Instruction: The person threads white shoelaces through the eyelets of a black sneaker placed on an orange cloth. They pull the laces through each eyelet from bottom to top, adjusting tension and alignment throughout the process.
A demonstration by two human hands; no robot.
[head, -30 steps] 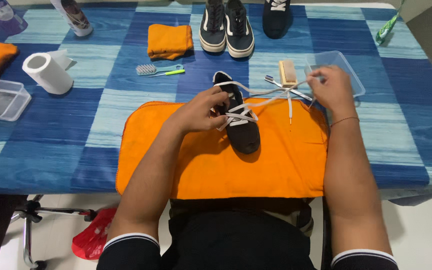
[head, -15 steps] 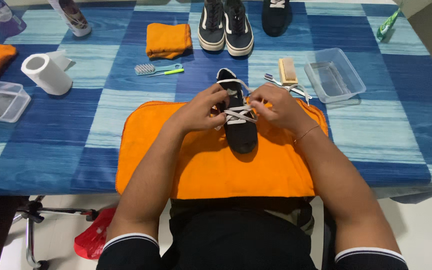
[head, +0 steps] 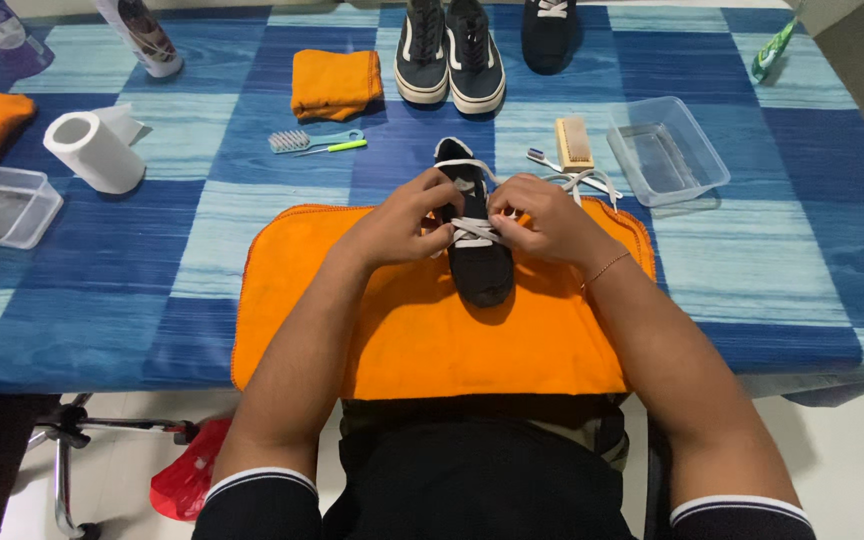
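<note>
A black sneaker (head: 479,268) lies toe towards me on an orange cloth (head: 432,330) spread over the table's near edge. White laces (head: 472,232) cross its upper, and loose ends trail off to the right. My left hand (head: 407,215) grips the shoe's left side with fingers pinching the lace. My right hand (head: 537,215) rests on the shoe's right side, fingers closed on the lace near the eyelets.
Behind the shoe: a small wooden brush (head: 574,143), a clear plastic tub (head: 667,150), a green-handled brush (head: 317,141), a folded orange cloth (head: 336,82), two dark sneakers (head: 450,52) and another (head: 549,30). At left stand a paper roll (head: 97,152) and a second tub (head: 2,205).
My right hand came back from the far right, where it pulled the lace out, to the shoe. Both hands now meet over the laces. The left hand barely moved.
</note>
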